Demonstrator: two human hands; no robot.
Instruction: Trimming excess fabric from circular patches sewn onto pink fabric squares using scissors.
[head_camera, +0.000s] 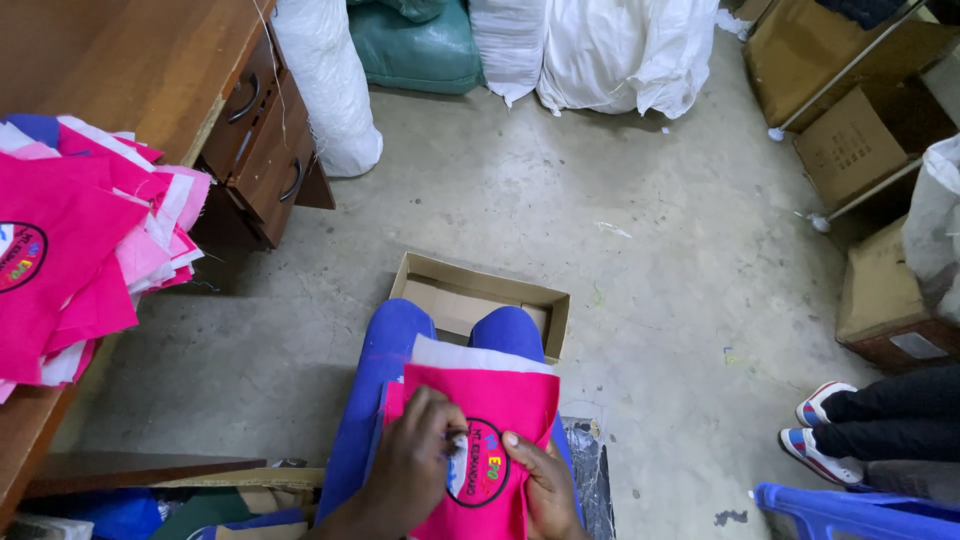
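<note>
A bright pink felt cloth piece with a round stitched patch (480, 440) lies flat on the person's lap, over the blue trousers (385, 350), so the knees hold it steady. The left hand (415, 465) curls down on the patch, fingertips pinching something small there; I cannot tell what. The right hand (545, 480) rests flat beside it, thumb pressing the cloth. An open brown cardboard box (480, 290) sits on the floor by the knees.

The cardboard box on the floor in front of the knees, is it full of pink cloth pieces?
No, the open cardboard box holds only flat cardboard; the pink cloth pieces are stacked on the wooden desk.
</note>
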